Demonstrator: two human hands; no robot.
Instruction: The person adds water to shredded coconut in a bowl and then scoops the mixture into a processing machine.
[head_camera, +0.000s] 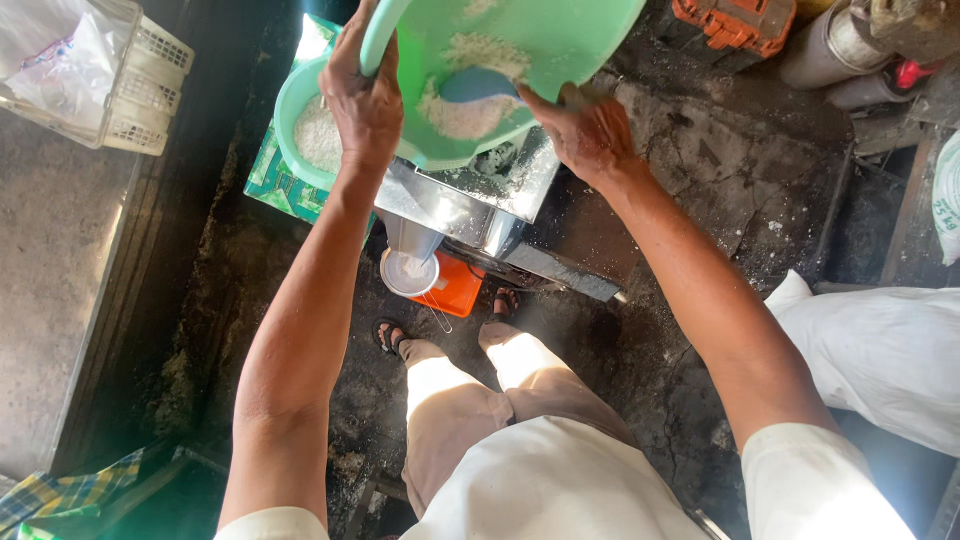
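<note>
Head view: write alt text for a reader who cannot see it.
A person's left hand tilts a green basin of white flour over a metal machine, while the right hand scrapes inside with a blue scoop. A second green bowl sits behind.

Tilted green plastic basin (560, 40) of white grated meal, blue scoop (478, 85) inside.

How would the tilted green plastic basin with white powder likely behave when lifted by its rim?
The green basin probably flexes slightly, being thin plastic. Its white powder would likely slide downhill, shifting weight. The left hand grips the rim.
</note>
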